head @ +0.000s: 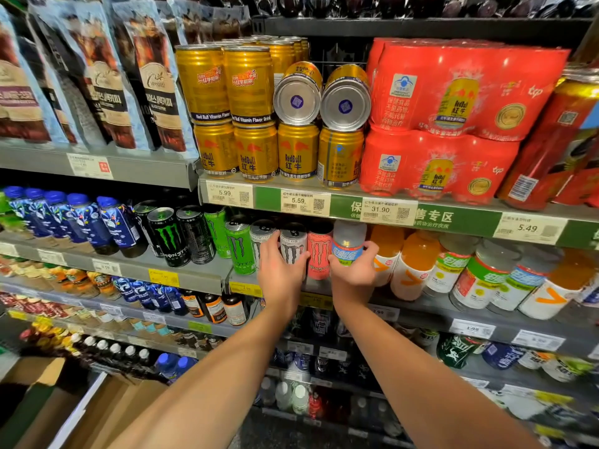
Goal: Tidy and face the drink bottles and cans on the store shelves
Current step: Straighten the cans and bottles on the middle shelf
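Observation:
On the middle shelf (421, 314), my left hand (280, 274) wraps around a white Monster can (292, 244), thumb on its right side and fingers on its left. A pink Monster can (320, 251) stands between my hands. My right hand (354, 274) grips a clear bottle with a blue label (348, 243) from below. Green Monster cans (240, 247) and black Monster cans (168, 236) line up to the left. Orange drink bottles (415, 264) stand to the right.
Above, gold Red Bull cans (249, 124) are stacked two high, two lying on their sides (321, 98), beside red multipacks (453, 118). Blue bottles (81, 218) stand far left. Lower shelves hold more drinks. Cardboard boxes (64, 409) sit on the floor at lower left.

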A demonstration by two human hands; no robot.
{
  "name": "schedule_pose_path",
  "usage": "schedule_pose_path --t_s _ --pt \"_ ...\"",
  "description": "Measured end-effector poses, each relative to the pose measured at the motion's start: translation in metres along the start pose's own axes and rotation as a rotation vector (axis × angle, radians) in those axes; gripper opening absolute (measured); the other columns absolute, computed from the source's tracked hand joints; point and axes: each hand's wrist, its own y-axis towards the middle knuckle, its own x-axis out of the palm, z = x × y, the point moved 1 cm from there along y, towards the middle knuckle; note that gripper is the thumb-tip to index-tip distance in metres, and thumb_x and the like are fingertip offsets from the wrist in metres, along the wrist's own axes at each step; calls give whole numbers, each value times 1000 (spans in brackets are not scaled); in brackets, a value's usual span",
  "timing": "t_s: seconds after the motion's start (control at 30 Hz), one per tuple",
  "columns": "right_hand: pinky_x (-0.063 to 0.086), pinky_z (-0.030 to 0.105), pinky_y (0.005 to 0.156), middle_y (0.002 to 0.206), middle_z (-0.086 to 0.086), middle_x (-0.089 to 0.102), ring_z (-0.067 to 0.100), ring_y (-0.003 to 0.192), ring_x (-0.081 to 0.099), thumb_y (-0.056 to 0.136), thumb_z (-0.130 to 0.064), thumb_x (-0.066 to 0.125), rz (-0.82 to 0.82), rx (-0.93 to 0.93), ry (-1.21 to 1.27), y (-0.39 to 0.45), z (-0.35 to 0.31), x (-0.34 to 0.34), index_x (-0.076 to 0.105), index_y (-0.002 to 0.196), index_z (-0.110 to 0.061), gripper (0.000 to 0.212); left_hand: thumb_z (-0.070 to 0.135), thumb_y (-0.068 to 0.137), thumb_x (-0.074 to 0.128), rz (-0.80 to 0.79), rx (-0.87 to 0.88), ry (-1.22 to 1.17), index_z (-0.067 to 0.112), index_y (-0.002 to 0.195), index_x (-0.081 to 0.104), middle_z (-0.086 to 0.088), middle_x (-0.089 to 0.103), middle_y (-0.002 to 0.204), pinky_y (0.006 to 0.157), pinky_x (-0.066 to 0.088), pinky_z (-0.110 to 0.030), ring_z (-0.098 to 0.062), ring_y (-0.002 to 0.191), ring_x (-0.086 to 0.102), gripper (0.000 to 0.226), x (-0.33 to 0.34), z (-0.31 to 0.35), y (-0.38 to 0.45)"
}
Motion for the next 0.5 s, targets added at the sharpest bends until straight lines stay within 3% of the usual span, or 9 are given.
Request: schedule_pose_path --t_s 0.23,0.4,0.5 --pt "36 23 71 97 1 62 18 87 58 71 -15 85 -40 -134 8 3 9 -14 51 126 -2 66 23 87 71 -6 77 34 11 148 38 -7 46 143 99 42 -35 -24 130 48 70 7 2 -2" --pt "51 34 74 107 10 68 28 95 66 64 -17 85 -63 -210 -45 -4 18 -20 50 124 -8 70 19 82 75 33 140 51 7 144 44 -12 53 132 95 48 -39 -29 122 54 71 7 -6 -1" --pt "50 21 70 102 -3 68 17 91 66 66 -13 84 -136 -149 46 -10 17 -28 48 120 -19 66 20 74 85 81 196 71 5 139 49 -13 60 121 83 55 -37 -29 108 61 75 5 -10 -2"
